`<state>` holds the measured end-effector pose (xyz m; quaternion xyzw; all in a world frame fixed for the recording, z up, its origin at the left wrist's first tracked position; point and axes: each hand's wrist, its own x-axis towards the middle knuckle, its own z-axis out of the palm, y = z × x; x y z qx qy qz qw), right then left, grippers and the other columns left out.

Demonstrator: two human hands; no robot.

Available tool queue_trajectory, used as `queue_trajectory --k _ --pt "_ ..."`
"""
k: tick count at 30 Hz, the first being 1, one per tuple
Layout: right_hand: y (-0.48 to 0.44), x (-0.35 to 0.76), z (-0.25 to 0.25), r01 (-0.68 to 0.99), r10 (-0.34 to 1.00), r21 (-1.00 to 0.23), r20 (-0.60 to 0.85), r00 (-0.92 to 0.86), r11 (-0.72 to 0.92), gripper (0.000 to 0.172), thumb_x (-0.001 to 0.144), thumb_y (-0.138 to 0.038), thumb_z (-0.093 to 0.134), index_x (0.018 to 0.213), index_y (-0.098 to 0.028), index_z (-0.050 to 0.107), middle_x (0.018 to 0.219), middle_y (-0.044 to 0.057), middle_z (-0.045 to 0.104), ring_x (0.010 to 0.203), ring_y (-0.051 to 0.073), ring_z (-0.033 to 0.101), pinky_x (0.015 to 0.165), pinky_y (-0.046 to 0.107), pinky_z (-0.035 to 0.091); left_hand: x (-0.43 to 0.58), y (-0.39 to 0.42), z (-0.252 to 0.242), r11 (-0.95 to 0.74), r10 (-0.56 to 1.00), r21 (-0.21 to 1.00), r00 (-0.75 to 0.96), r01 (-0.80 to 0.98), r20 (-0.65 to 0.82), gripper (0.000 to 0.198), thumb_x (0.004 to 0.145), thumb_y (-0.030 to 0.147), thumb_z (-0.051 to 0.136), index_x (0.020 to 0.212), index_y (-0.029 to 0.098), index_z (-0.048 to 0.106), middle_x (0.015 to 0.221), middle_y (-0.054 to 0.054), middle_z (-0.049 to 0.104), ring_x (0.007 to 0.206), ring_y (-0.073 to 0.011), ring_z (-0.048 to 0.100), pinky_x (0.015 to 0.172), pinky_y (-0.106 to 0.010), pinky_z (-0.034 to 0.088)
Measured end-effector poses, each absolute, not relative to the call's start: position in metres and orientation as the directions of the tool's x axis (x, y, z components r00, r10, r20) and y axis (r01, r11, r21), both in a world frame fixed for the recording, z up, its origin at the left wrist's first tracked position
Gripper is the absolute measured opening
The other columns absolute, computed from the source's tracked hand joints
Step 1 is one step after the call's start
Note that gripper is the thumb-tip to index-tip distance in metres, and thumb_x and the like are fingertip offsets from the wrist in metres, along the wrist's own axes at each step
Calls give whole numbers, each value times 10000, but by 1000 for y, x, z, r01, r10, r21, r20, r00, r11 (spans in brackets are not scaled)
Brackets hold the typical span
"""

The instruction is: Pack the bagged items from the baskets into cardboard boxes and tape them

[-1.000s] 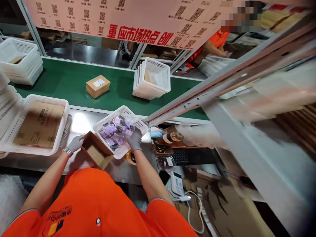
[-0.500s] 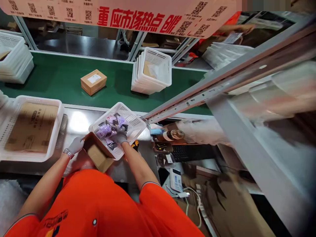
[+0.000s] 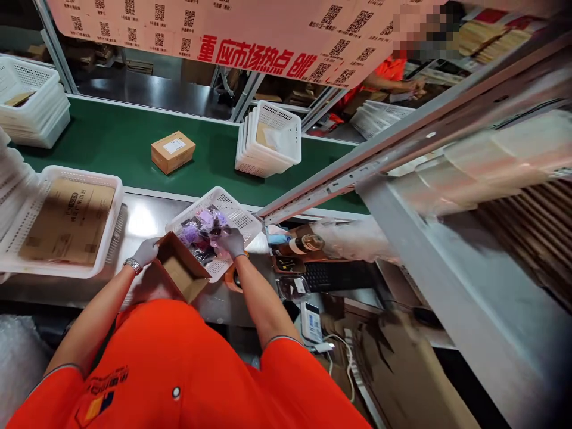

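An open brown cardboard box (image 3: 184,269) stands tilted at the bench edge in front of me. My left hand (image 3: 146,252), in a pale glove, is closed on its left rim. Behind the box lies a white perforated basket (image 3: 243,221) with purple and dark items in clear plastic bags (image 3: 199,231). My right hand (image 3: 232,242), gloved too, reaches into the basket's right side, its fingers bent around some of the bagged items. Its fingertips are partly hidden among the plastic.
A sealed carton (image 3: 173,152) and stacked white baskets (image 3: 269,140) sit on the green conveyor (image 3: 210,149). At left, another basket (image 3: 117,208) holds flat cardboard. A metal post (image 3: 330,185) slants at right, near a tape roll (image 3: 233,279) and keyboard (image 3: 335,275).
My right hand has moved slightly right and up within the basket, and the bagged items have shifted. My left hand stays on the box. The whole view has shifted a little.
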<state>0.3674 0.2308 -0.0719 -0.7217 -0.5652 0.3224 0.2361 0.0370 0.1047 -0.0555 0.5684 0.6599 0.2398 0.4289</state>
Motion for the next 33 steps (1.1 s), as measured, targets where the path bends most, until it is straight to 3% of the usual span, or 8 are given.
queue_trajectory --k 5,10,13,17,21,27,31,33 --pt "210 386 -37 570 991 -816 -23 130 -94 404 711 -159 754 1106 -194 830 1179 138 854 1251 340 732 1158 468 581 35 110 -63 238 954 815 31 528 -298 335 1099 399 696 1304 159 808 1174 -84 820 1125 -277 762 1061 -435 619" --pt "152 357 -22 361 982 -921 89 -166 144 282 727 -248 808 1009 -234 820 1244 106 809 1271 336 715 1218 523 546 34 119 -78 267 944 793 18 548 -330 404 978 185 543 1208 141 872 980 -65 845 997 -264 748 978 -358 575" --pt "121 320 -32 429 880 -848 87 -466 311 304 759 -196 824 1056 -258 848 1368 105 759 1311 324 714 1188 462 556 32 121 -86 256 946 796 26 549 -322 465 896 159 538 1217 127 873 1028 -75 867 961 -251 748 903 -312 565" --pt "106 280 -55 600 715 -600 -66 -696 529 409 826 -121 778 1206 -257 843 1431 118 748 1269 303 740 1086 376 585 29 122 -92 201 959 810 59 551 -278 408 872 181 543 1103 137 876 963 -68 866 919 -235 732 861 -294 567" --pt "115 261 -69 712 711 -508 -245 -659 485 409 872 -144 776 1277 -176 823 1378 166 788 1190 330 771 1050 381 594 28 123 -92 201 961 802 47 562 -273 388 856 165 507 1000 158 868 877 -55 846 869 -220 712 836 -289 570" --pt "126 269 -55 588 612 -739 -308 -729 329 744 760 -178 882 1490 -224 747 1419 103 816 1244 343 772 1101 386 583 30 116 -85 245 950 800 30 548 -312 376 878 142 506 992 128 863 937 -84 849 895 -235 732 877 -314 583" --pt "115 290 -35 620 694 -679 -224 -685 393 531 821 -250 870 1349 -215 818 1375 141 817 1279 382 758 1128 442 575 32 115 -85 288 942 783 -13 552 -337 386 894 146 517 1044 113 870 1032 -107 868 962 -276 756 926 -355 594" --pt "112 299 -30 560 703 -713 -133 -698 421 458 892 -248 806 1350 -244 820 1396 130 809 1323 358 742 1170 448 560 33 116 -86 291 941 785 -17 547 -337 404 911 138 525 1110 113 876 1092 -107 881 1011 -284 768 960 -353 594"
